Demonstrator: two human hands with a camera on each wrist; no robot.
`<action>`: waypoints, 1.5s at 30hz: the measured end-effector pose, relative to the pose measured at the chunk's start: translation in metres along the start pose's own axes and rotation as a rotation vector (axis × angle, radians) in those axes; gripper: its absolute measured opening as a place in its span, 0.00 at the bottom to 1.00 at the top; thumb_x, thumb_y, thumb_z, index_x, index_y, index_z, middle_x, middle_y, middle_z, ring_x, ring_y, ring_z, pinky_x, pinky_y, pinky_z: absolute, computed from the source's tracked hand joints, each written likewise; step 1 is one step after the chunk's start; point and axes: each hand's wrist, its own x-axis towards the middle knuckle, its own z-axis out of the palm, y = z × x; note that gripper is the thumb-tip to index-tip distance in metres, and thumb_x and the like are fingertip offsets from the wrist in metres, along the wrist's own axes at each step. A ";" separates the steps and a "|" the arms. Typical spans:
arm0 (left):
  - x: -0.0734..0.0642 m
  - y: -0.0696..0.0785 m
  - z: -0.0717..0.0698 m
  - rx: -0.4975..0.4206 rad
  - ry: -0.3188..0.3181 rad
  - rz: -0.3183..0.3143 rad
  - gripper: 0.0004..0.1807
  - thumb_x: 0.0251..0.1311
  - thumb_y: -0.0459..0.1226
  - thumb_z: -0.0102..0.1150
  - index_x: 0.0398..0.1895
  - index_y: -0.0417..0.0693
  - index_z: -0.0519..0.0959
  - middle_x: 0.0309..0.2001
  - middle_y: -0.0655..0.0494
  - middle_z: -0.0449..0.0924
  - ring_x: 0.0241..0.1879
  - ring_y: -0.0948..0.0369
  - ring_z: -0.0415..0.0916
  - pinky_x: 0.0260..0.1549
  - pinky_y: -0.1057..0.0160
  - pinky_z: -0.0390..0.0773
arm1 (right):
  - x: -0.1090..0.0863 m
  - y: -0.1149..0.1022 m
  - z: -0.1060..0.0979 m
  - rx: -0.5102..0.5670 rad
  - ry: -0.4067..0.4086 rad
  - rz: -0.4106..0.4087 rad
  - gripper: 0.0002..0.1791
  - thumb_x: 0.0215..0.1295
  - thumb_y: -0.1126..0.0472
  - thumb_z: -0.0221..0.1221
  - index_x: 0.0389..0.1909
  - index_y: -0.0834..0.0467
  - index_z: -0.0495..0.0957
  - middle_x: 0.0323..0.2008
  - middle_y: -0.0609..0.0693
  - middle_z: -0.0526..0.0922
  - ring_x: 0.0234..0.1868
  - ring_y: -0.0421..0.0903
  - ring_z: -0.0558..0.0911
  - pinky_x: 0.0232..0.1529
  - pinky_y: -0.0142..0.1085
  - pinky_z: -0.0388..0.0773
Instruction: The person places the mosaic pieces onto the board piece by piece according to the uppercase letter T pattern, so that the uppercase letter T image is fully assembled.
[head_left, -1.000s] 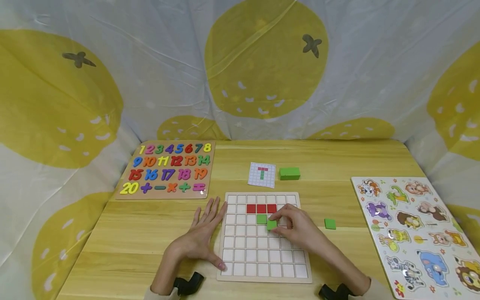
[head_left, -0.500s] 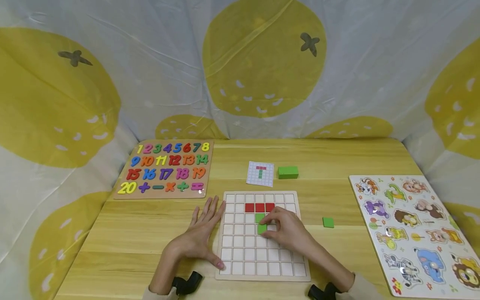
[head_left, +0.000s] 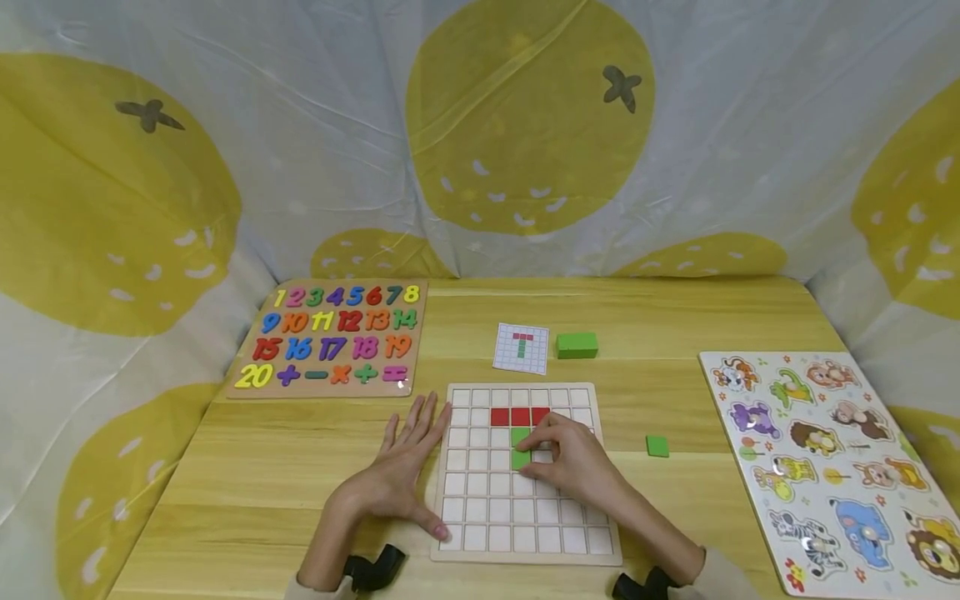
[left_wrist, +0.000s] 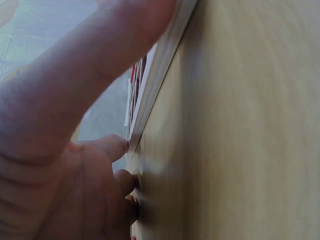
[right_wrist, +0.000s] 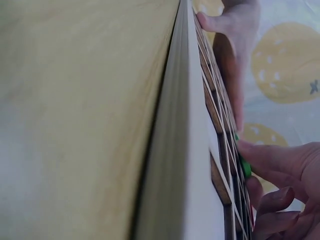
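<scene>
A wooden grid board (head_left: 477, 508) lies on the table. My left hand (head_left: 395, 479) rests along its left side, fingers spread and straight, thumb on the lower left corner. My right hand (head_left: 573, 454) pinches a green square tile (head_left: 521, 461) between thumb and finger, at the cell just below another green tile (head_left: 519, 435). Three red tiles (head_left: 520, 416) form a row above them, the right one partly behind my hand. From the right wrist view, the pinched green tile (right_wrist: 245, 166) is seen edge-on, low against the board; whether it lies flat cannot be told.
Behind the board lie a pattern card (head_left: 521, 348) with a red and green T and a green block (head_left: 577, 345). A loose green tile (head_left: 657, 447) is to the right. A number puzzle (head_left: 327, 337) lies back left, an animal puzzle (head_left: 832, 475) at right.
My right hand has carried the green tile left and slightly toward me, from the column on the right to below the other green tile. The left hand has stayed put.
</scene>
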 end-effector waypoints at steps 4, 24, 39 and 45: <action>-0.001 0.001 0.001 -0.003 -0.003 -0.001 0.89 0.25 0.59 0.88 0.85 0.48 0.33 0.83 0.43 0.16 0.82 0.42 0.13 0.76 0.32 0.19 | -0.001 0.002 0.002 0.020 0.009 0.005 0.12 0.49 0.65 0.79 0.36 0.52 0.92 0.33 0.44 0.80 0.24 0.37 0.67 0.25 0.28 0.64; 0.000 0.002 0.000 0.002 -0.001 0.000 0.89 0.25 0.60 0.87 0.85 0.49 0.33 0.83 0.43 0.16 0.82 0.42 0.13 0.76 0.32 0.19 | -0.010 0.004 -0.021 -0.037 -0.093 -0.023 0.14 0.62 0.59 0.72 0.49 0.51 0.87 0.41 0.46 0.80 0.25 0.36 0.69 0.26 0.28 0.68; 0.000 0.000 0.003 0.007 0.011 0.011 0.90 0.23 0.60 0.87 0.85 0.47 0.33 0.83 0.42 0.17 0.82 0.41 0.14 0.76 0.31 0.20 | -0.056 0.054 -0.094 -0.110 0.231 0.015 0.24 0.56 0.62 0.76 0.55 0.56 0.84 0.47 0.53 0.83 0.26 0.31 0.69 0.21 0.28 0.68; 0.001 0.000 0.002 0.011 0.013 0.011 0.90 0.23 0.60 0.87 0.85 0.47 0.33 0.83 0.41 0.17 0.82 0.41 0.15 0.76 0.31 0.20 | -0.069 0.071 -0.103 -0.146 0.254 0.100 0.27 0.53 0.64 0.77 0.56 0.58 0.84 0.47 0.54 0.82 0.25 0.31 0.69 0.21 0.28 0.67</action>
